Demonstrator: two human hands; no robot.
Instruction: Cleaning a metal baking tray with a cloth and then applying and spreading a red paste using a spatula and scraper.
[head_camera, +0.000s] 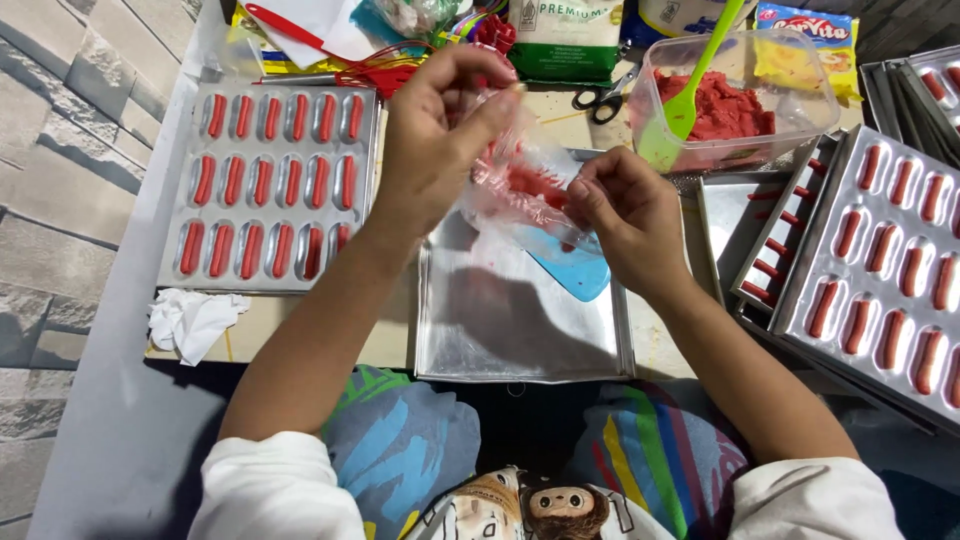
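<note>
Both hands, left (432, 150) and right (628, 215), pinching seemingly red-smeared plastic bag (520, 185).

free: steel tray (520, 340) | blocked: left mould (270, 190), right moulds (880, 290)

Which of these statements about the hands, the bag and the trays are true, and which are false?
1. Both hands hold a clear plastic bag with red paste inside. True.
2. The mould tray on the left has empty slots. False: its slots hold red filling.
3. A green spatula stands in the clear tub. True.
4. The right hand holds the scissors. False: they lie on the table.
</note>
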